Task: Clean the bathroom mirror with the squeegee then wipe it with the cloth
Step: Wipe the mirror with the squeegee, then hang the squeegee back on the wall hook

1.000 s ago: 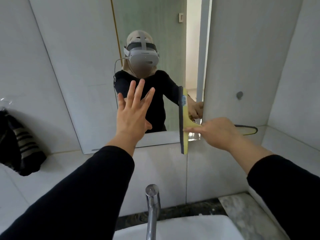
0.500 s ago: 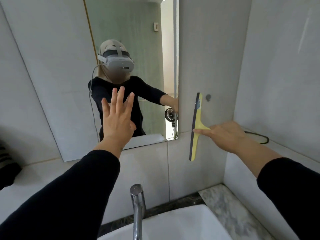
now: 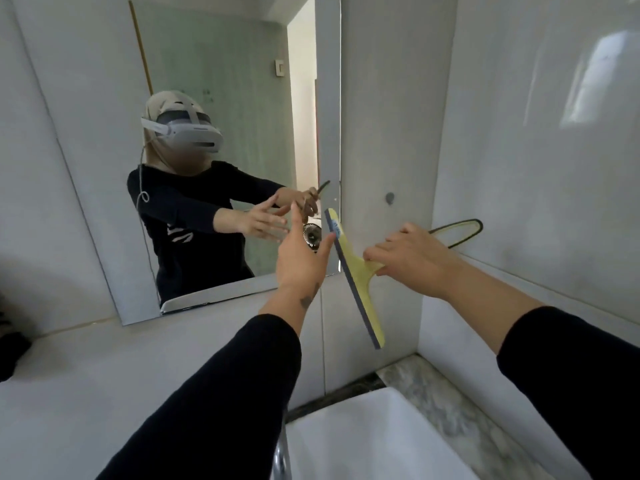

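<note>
A yellow squeegee (image 3: 356, 275) with a dark rubber blade hangs tilted in the air, just right of the mirror's lower right corner. My right hand (image 3: 412, 259) grips its yellow handle, whose looped end sticks out behind the hand. My left hand (image 3: 301, 258) is open, fingers apart, right beside the blade's upper end, thumb close to it; contact cannot be told. The mirror (image 3: 221, 81) fills the wall at upper left and reflects me and both hands. The cloth is a dark bundle (image 3: 12, 351) at the far left edge, mostly out of frame.
A white basin (image 3: 374, 441) sits below, with a chrome tap (image 3: 281, 459) at its left edge. A marble counter strip (image 3: 446, 407) runs along the right wall. White tiled walls close in at right; a small round knob (image 3: 390, 197) sits on the wall by the mirror.
My right hand carried the squeegee off the mirror to the right and tilted its blade. My left hand left the glass and swung right, up to the blade. The view turned right.
</note>
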`<state>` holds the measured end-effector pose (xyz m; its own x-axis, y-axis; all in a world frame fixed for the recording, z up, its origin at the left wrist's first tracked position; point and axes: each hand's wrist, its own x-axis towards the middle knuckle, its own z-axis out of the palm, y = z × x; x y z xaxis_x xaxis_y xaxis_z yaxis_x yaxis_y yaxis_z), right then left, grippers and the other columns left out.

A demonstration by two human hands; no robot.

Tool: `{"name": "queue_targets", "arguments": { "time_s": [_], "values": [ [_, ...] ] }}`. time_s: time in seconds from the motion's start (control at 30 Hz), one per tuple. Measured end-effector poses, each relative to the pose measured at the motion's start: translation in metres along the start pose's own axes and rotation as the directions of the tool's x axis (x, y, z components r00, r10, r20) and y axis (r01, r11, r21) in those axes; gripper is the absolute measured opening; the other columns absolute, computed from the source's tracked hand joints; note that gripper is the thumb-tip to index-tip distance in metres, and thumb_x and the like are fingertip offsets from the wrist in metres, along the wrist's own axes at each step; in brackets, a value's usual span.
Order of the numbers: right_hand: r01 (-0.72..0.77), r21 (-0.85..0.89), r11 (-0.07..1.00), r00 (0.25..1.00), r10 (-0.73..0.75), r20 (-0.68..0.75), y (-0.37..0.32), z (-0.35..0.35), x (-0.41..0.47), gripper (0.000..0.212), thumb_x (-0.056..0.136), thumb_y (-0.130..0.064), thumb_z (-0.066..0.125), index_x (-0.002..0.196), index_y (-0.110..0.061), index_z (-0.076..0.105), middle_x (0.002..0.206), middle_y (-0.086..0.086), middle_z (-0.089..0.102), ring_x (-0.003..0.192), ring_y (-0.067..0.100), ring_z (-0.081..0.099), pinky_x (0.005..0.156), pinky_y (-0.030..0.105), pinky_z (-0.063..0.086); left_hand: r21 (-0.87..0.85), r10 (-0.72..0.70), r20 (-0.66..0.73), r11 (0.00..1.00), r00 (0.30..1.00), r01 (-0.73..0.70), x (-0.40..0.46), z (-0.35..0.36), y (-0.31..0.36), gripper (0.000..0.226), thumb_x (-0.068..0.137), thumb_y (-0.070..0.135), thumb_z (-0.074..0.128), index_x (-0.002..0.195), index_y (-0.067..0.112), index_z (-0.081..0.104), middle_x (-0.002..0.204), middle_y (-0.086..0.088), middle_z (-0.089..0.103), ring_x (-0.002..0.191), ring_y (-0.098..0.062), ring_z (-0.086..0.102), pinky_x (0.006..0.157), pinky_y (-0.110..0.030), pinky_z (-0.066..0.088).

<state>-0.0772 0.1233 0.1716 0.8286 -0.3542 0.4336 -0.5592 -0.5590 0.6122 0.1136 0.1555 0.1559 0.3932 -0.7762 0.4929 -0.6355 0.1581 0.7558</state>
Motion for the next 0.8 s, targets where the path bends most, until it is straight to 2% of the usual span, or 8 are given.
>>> {"name": "queue_targets", "arguments": {
  "time_s": [0.13, 0.2, 0.33, 0.4, 0.47, 0.6, 0.67, 0.8],
  "values": [
    [0.070, 0.050, 0.996, 0.994, -0.066, -0.083, 0.003, -0.004, -0.011, 0.024, 0.075, -0.021, 0.078, 0.093, -0.027, 0.063, 0.070, -0.009, 0.064, 0.067, 0.020, 0.054, 0.074, 0.035, 0.039, -0.203, -0.134, 0.003, 0.970, 0.991, 0.132, -0.004, 0.009, 0.013, 0.081, 0.086, 0.040, 0.065, 0.150, 0.033, 0.017, 0.088, -0.003, 0.064, 0.077, -0.012, 0.061, 0.068, -0.025, 0.046],
    [0.075, 0.027, 0.997, 0.990, -0.071, -0.121, 0.008, -0.004, -0.016, 0.026, 0.075, -0.018, 0.078, 0.095, -0.027, 0.064, 0.074, -0.007, 0.064, 0.074, 0.021, 0.056, 0.090, 0.039, 0.036, -0.290, -0.148, -0.017, 0.947, 0.989, 0.137, -0.004, 0.015, 0.018, 0.070, 0.086, 0.031, 0.069, 0.146, 0.027, 0.033, 0.081, -0.003, 0.062, 0.073, -0.013, 0.061, 0.071, -0.028, 0.051],
    [-0.282, 0.112, 0.953, 0.936, 0.299, -0.184, 0.022, 0.004, -0.019, 0.042, 0.072, -0.019, 0.072, 0.111, -0.032, 0.066, 0.133, 0.011, 0.052, 0.126, 0.036, 0.040, 0.110, 0.064, 0.013, -0.387, -0.232, -0.082, 0.904, 0.969, 0.184, 0.000, 0.027, 0.024, 0.048, 0.087, 0.021, 0.067, 0.132, 0.019, 0.051, 0.083, 0.002, 0.060, 0.083, -0.019, 0.064, 0.077, -0.033, 0.055],
    [-0.523, 0.415, 0.745, 0.775, 0.618, -0.132, 0.024, 0.004, -0.015, 0.063, 0.080, -0.024, 0.065, 0.138, -0.037, 0.044, 0.155, 0.015, 0.017, 0.141, 0.039, 0.012, 0.113, 0.060, 0.005, -0.401, -0.274, -0.119, 0.893, 0.954, 0.207, 0.001, 0.035, 0.024, 0.044, 0.088, 0.020, 0.066, 0.131, 0.018, 0.053, 0.079, 0.007, 0.056, 0.079, -0.016, 0.063, 0.076, -0.035, 0.056],
    [-0.589, 0.716, 0.375, 0.548, 0.837, 0.012, 0.028, 0.004, -0.004, 0.079, 0.087, -0.021, 0.064, 0.150, -0.034, 0.017, 0.159, 0.013, -0.004, 0.145, 0.034, 0.003, 0.116, 0.045, 0.011, -0.365, -0.290, -0.160, 0.906, 0.944, 0.216, 0.001, 0.044, 0.023, 0.042, 0.088, 0.020, 0.066, 0.128, 0.018, 0.054, 0.079, 0.011, 0.053, 0.073, -0.009, 0.057, 0.072, -0.032, 0.053],
    [-0.524, 0.826, -0.207, 0.254, 0.888, 0.383, 0.052, 0.031, 0.017, 0.076, 0.088, -0.012, 0.065, 0.149, -0.010, 0.020, 0.147, 0.018, 0.038, 0.131, 0.033, 0.043, 0.107, 0.037, 0.037, -0.346, -0.337, -0.184, 0.902, 0.923, 0.260, 0.003, 0.064, 0.017, 0.040, 0.087, 0.023, 0.067, 0.125, 0.019, 0.056, 0.081, 0.009, 0.054, 0.081, -0.017, 0.061, 0.079, -0.041, 0.057],
    [-0.486, 0.826, -0.287, 0.243, 0.863, 0.442, 0.061, 0.043, 0.024, 0.065, 0.087, -0.012, 0.066, 0.139, -0.003, 0.029, 0.134, 0.019, 0.051, 0.120, 0.035, 0.053, 0.097, 0.037, 0.044, -0.234, -0.270, -0.185, 0.946, 0.945, 0.225, 0.004, 0.073, 0.013, 0.039, 0.089, 0.027, 0.065, 0.126, 0.020, 0.055, 0.089, 0.001, 0.057, 0.082, -0.018, 0.060, 0.075, -0.034, 0.055],
    [-0.466, 0.853, -0.233, 0.320, 0.855, 0.409, 0.076, 0.057, 0.036, 0.053, 0.087, -0.016, 0.067, 0.129, -0.004, 0.036, 0.127, 0.017, 0.052, 0.112, 0.033, 0.056, 0.084, 0.031, 0.042, 0.005, -0.028, -0.115, 1.000, 0.993, 0.029, 0.001, 0.084, -0.006, 0.032, 0.087, 0.029, 0.067, 0.116, 0.019, 0.060, 0.115, -0.003, 0.044, 0.087, -0.016, 0.054, 0.078, -0.028, 0.051]
  ]
}}
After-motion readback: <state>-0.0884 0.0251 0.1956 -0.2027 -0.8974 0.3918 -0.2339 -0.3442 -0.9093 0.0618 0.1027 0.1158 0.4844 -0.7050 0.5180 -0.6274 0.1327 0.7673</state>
